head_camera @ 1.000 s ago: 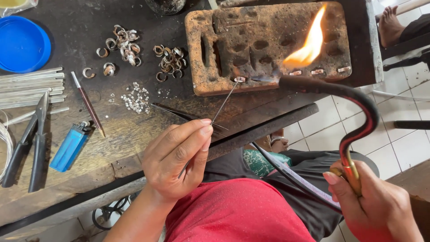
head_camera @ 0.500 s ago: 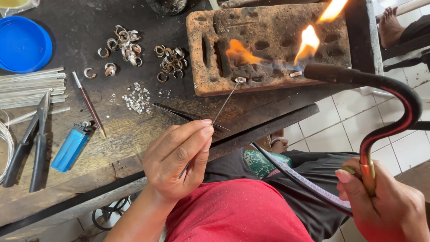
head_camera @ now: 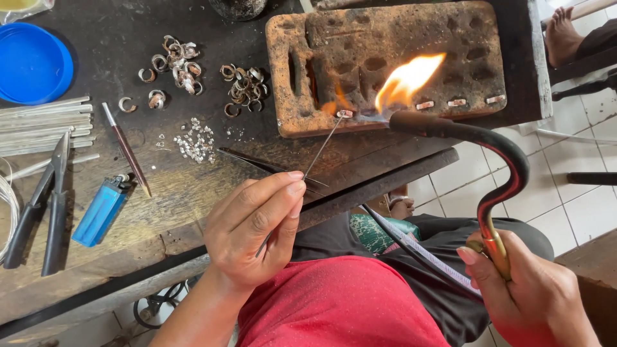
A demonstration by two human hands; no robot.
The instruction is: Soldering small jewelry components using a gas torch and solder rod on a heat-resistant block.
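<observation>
on the brick — torch flame, left hand holding wire.

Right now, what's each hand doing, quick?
Left hand: closed, pinching a thin wire pick.
Right hand: closed around the lit torch.

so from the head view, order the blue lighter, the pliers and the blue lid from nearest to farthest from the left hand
Measured from the left hand, which pinches a thin metal rod:
1. Blue lighter, lying on the bench just to the hand's left.
2. Pliers, farther left, near the bench's left edge.
3. Blue lid, at the far top-left corner of the bench.
</observation>
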